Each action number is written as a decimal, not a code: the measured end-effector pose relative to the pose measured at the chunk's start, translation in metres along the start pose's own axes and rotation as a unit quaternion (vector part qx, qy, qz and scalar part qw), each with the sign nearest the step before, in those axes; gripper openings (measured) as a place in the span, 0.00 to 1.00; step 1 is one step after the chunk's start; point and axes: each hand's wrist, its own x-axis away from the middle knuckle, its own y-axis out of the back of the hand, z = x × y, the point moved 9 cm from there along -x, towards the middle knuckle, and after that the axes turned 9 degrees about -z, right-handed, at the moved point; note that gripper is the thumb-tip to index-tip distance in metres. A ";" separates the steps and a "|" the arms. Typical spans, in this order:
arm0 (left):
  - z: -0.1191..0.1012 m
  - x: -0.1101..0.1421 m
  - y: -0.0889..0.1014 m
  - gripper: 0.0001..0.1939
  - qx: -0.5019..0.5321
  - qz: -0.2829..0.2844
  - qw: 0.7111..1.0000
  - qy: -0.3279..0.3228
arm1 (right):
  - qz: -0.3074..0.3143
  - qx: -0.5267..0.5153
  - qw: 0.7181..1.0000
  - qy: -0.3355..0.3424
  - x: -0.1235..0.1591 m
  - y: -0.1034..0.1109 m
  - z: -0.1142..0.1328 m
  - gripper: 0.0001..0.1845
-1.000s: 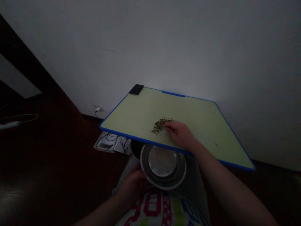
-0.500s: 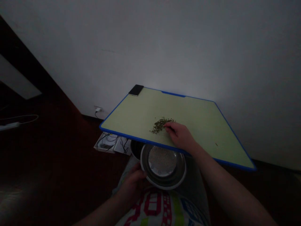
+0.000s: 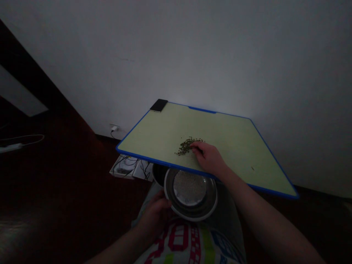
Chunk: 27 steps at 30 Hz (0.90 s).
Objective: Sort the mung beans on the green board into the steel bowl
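We hold our right hand narrow, thumb and forefinger drawn close together at the right edge of a loose pile of small dark grains on the pale worktop; it is too dim to tell whether a grain sits between them. Our left hand grips the left rim of a metal bowl on our lap, with pale contents inside. A dark phone lies at the worktop's far left corner.
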 end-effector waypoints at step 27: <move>0.004 -0.001 0.002 0.21 0.002 -0.002 1.000 0.012 | 0.001 -0.029 1.000 0.012 -0.003 -0.001 0.001 0.13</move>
